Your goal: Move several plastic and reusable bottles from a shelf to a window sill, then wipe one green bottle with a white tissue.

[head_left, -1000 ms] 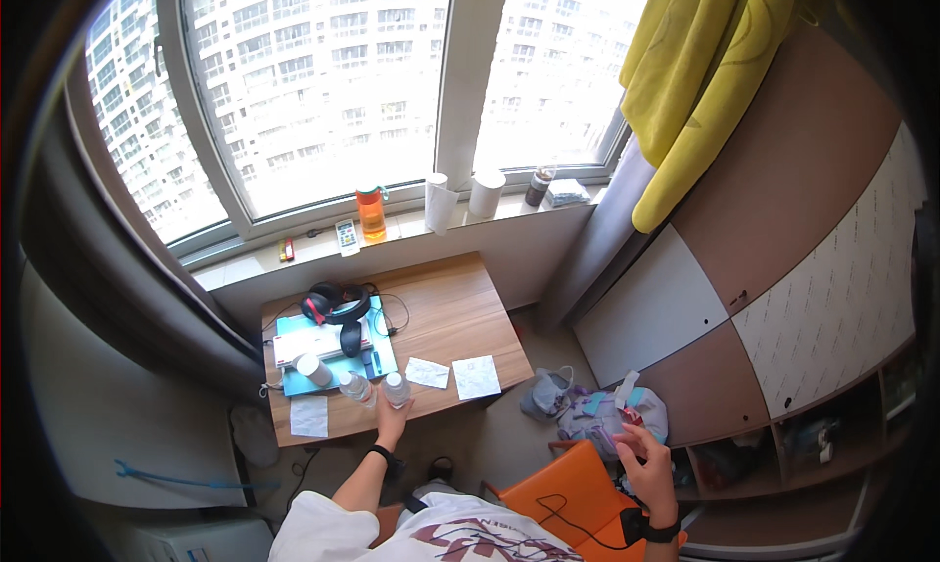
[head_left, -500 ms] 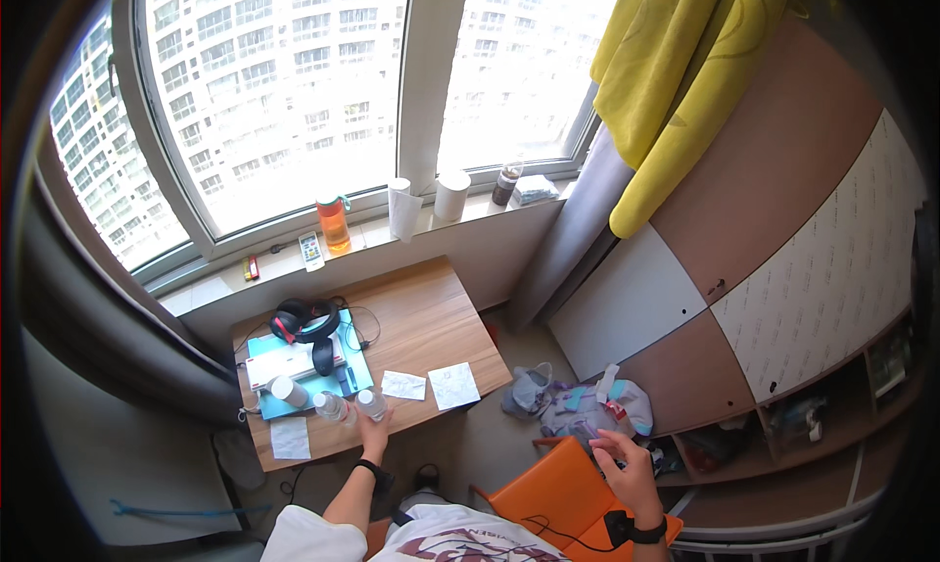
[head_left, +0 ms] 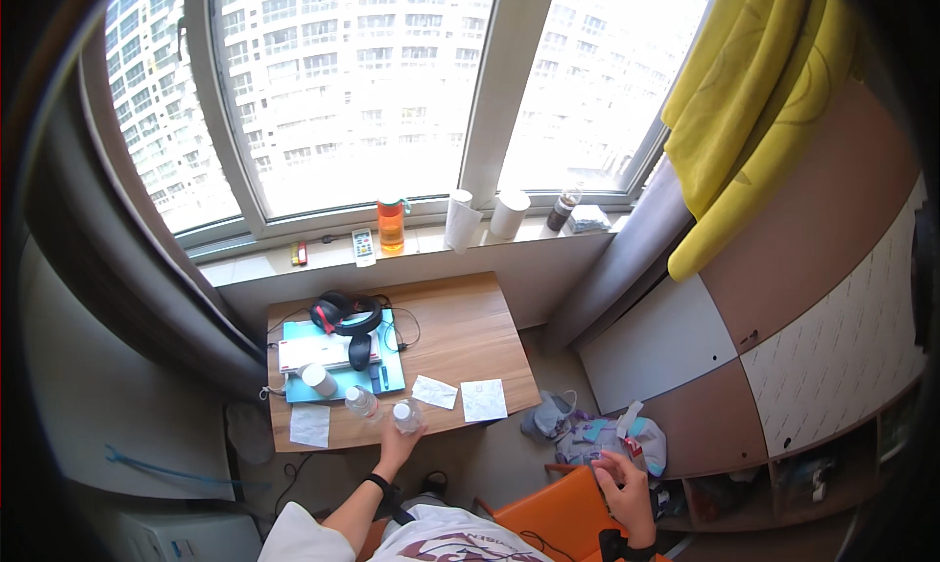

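At the table's front edge, my left hand is closed around a clear plastic bottle with a white cap. Right beside it on the left stands a second clear bottle, also white-capped. A white cylindrical container tilts in view at the corner of the blue folder. My right hand hovers above the orange chair, fingers loosely curved and apart, with nothing seen in them. White paper sheets lie on the wood: one left, one in the middle, one right.
Black headphones and a white box rest on the folder on the wooden table. Along the windowsill stand an orange bottle, paper rolls and a dark drink bottle. Bags lie beside the chair.
The view has shifted, so the room appears farther right and lower. My left hand has drawn the bottle slightly away from the other one. My right hand stays over the chair.
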